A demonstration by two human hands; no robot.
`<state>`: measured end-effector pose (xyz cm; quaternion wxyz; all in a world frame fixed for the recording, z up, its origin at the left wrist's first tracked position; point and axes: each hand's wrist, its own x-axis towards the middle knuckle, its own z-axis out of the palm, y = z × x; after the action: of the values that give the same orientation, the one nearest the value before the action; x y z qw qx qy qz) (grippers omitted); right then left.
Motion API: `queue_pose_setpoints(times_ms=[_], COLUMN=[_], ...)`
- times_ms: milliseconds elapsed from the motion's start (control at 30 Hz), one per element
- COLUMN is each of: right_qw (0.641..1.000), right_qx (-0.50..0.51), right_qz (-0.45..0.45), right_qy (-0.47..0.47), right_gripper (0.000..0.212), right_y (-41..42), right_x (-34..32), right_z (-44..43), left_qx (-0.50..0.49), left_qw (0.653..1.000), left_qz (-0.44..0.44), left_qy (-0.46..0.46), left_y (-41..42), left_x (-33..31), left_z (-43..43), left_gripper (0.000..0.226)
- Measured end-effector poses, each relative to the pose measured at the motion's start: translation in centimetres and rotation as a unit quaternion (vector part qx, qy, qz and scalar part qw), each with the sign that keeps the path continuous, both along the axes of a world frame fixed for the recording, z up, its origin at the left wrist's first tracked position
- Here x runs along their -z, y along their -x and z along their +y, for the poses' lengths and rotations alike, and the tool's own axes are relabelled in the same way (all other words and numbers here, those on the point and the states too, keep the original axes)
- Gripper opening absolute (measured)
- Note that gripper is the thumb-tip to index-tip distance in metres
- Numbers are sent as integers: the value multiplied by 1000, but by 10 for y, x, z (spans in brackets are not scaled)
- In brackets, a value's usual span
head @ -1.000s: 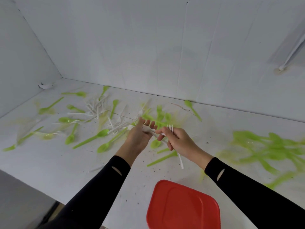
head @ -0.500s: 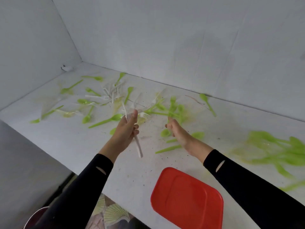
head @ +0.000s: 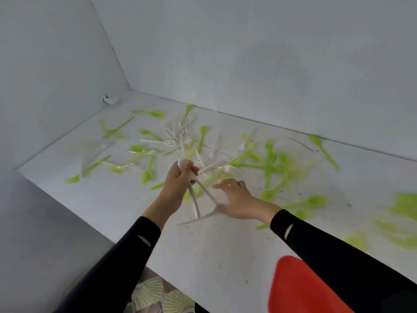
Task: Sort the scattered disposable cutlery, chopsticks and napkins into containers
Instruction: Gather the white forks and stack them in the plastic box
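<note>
Above the table [head: 225,256], left hand [head: 178,179] is gripping forks [head: 194,201]; right hand [head: 239,199] is hovering beside them, fingers spread, holding nothing

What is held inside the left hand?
The left hand grips several white forks; their handles stick out below it. The fingers cover the middle parts, so the count is unclear.

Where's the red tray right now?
Head view, bottom right corner: the red tray lies on the white table, partly hidden behind the right sleeve and closer to the person than the scattered cutlery.
</note>
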<state>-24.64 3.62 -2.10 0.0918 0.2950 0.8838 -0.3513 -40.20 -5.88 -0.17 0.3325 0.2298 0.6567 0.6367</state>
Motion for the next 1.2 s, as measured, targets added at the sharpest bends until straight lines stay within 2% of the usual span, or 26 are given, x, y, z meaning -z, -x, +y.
queue_pose_setpoints(times_ms=[67,133,200,267,333,400,467,500,533,600,667,800,900,1033,1200], right_qw=[995,992,995,992,953,886,822,816,829,879,918,953,972,966,948], right_qx=[-43,-46,-15,61,153,238,319,351,373,379,357,291,219,188,215], right_qz=[-27,-11,40,110,196,287,349,349,325,232,148,80,12,47,164], right_qy=[-87,-120,-95,27,174,275,318,299,260,175,94,-13,-89,-172,-171], right_gripper=[50,33,23,18,7,8,15,14,10,5,23,53,47,31,26], right_y=[-7,-9,-8,-6,-3,0,3,6,8,15,24,35,36,29,11], right_x=[17,28,34,32,20,6,-8,-13,-14,-6,8,25,36,41,38], right_z=[10,17,22,29,36,44,50,53,56,61,63,60,65,68,84], left_qx=[4,19,41,62,94,147,203,229,251,275,281,305,339,354,364], left_qw=[999,998,999,997,991,975,941,921,900,866,851,839,792,754,768], left_qz=[-49,-64,-29,20,62,126,226,275,319,385,416,416,454,494,490], left_qy=[-17,-20,6,34,67,109,146,156,161,162,152,172,228,248,195], left_y=[25,48,65,76,82,84,82,79,76,69,64,58,55,50,53], left_x=[-4,-9,-9,-5,0,6,10,12,14,16,19,32,44,54,57], left_z=[4,14,26,40,54,70,85,92,100,117,136,163,175,177,176], left_gripper=[20,22,23,24,25,26,33,36,37,30,24,28,43,47,28])
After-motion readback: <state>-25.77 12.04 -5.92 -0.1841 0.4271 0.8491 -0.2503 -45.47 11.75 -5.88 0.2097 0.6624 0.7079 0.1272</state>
